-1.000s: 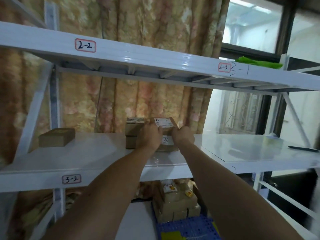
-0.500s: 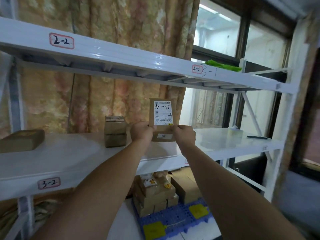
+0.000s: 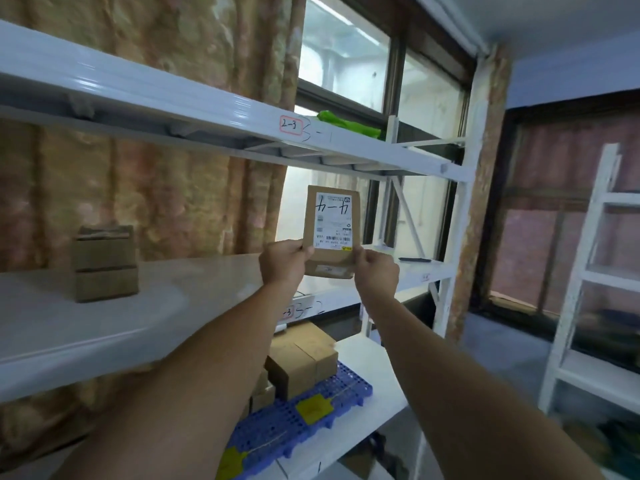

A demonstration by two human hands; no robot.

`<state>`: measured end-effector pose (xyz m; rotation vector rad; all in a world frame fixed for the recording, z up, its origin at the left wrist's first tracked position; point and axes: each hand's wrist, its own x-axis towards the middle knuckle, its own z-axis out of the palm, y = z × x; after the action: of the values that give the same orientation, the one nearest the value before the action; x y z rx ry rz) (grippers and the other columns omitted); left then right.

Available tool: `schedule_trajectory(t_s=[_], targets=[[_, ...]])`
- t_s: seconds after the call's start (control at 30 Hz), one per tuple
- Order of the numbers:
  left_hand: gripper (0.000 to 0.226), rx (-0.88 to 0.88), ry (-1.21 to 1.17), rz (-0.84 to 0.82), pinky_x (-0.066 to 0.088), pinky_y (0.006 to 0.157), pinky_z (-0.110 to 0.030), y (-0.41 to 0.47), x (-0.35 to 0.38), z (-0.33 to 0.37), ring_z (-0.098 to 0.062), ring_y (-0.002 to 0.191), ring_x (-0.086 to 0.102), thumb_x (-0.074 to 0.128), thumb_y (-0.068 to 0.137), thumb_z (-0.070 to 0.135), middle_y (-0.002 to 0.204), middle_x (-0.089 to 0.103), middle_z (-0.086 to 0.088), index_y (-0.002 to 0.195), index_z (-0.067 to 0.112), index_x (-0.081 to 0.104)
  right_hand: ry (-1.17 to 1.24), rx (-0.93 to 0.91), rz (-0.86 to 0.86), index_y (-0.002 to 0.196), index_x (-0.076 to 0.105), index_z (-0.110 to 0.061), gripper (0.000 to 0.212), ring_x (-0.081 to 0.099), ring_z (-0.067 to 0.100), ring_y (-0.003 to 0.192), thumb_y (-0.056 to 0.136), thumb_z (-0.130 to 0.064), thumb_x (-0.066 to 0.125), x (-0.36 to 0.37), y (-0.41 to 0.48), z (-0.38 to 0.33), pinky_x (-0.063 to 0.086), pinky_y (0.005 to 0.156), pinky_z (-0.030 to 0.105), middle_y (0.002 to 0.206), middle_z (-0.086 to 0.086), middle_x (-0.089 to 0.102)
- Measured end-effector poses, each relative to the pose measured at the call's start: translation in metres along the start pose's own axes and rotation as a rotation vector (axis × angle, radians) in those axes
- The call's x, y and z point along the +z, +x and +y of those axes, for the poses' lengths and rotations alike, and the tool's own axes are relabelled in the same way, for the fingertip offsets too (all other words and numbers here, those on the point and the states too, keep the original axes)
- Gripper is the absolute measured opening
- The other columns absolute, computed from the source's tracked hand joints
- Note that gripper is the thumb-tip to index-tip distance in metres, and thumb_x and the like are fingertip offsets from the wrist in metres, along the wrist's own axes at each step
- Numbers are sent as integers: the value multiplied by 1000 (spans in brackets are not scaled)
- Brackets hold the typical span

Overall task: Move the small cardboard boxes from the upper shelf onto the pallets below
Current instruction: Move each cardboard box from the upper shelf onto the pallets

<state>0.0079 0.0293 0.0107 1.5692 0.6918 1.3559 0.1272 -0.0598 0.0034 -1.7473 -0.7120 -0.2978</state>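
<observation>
Box, small cardboard, label facing camera, held upright in the air above shelf; left hand and right hand pinch its lower edges. Pallet below.

Single wide-angle head-worn view, straight ahead, close to the white shelf rack, at middle-shelf height.

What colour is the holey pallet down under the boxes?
The pallet is blue, with yellow patches; the head view shows it.
</observation>
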Motion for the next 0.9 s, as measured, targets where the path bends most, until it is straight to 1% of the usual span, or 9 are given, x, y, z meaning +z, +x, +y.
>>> schedule_trajectory(t_s=[0.13, 0.23, 0.4, 0.5, 0.6, 0.67, 0.73, 0.8, 0.9], targets=[[26, 10, 7, -46, 58, 87, -34, -10, 71, 0, -21, 93, 71, 76, 85, 17, 104, 76, -2, 110, 12, 76, -45, 6, 47, 88, 78, -10, 45, 66, 30, 77, 102, -38, 47, -44, 34, 42, 57, 74, 40, 80, 12, 72], [26, 17, 2, -89, 56, 84, -29, -20, 134, 1, -21, 91, 71, 76, 85, 19, 105, 76, -3, 110, 12, 75, -101, 26, 81, 91, 78, -9, 42, 67, 32, 79, 102, -36, 47, -83, 63, 80, 57, 76, 40, 84, 14, 73], [22, -3, 48, -190, 56, 83, -33, -40, 237, -12, -23, 89, 71, 74, 86, 23, 97, 77, -7, 105, 12, 77, -140, 104, 123, 87, 77, -9, 44, 69, 31, 76, 101, -39, 48, -140, 104, 155, 59, 72, 44, 77, 10, 71], [20, -76, 66, -228, 56, 76, -30, -52, 280, -32, -21, 84, 70, 75, 86, 24, 97, 77, -4, 102, 13, 78, -143, 160, 113, 88, 76, -4, 41, 65, 26, 71, 102, -33, 50, -160, 119, 197, 53, 62, 33, 72, 8, 66], [18, -127, 109, -262, 60, 82, -39, -57, 316, -59, -23, 84, 70, 74, 85, 25, 94, 77, -4, 99, 15, 79, -188, 232, 65, 79, 73, -4, 38, 55, 17, 59, 102, -26, 51, -167, 132, 240, 38, 49, 23, 64, 3, 58], [17, -155, 133, -301, 61, 81, -42, -58, 338, -78, -22, 82, 70, 73, 85, 27, 91, 77, -3, 97, 16, 80, -182, 283, 65, 67, 64, -7, 40, 56, 17, 59, 101, -25, 53, -168, 140, 267, 44, 50, 25, 62, 3, 57], [20, -185, 154, -355, 61, 81, -42, -59, 359, -99, -21, 84, 70, 71, 85, 29, 94, 76, -1, 99, 17, 80, -200, 329, 42, 75, 71, -5, 36, 60, 18, 62, 100, -25, 53, -166, 148, 296, 49, 50, 27, 70, 6, 64], [20, -218, 186, -385, 60, 83, -41, -61, 380, -120, -21, 86, 70, 72, 86, 29, 95, 76, 0, 101, 17, 79, -229, 385, 22, 89, 75, -3, 33, 59, 15, 62, 100, -26, 54, -163, 153, 324, 39, 43, 21, 79, 9, 67], [19, -293, 208, -385, 61, 80, -39, -62, 409, -155, -21, 81, 69, 75, 84, 28, 91, 74, -1, 94, 12, 77, -283, 450, 7, 97, 74, -2, 40, 63, 21, 65, 98, -38, 55, -155, 163, 367, 40, 48, 20, 84, 11, 68]])
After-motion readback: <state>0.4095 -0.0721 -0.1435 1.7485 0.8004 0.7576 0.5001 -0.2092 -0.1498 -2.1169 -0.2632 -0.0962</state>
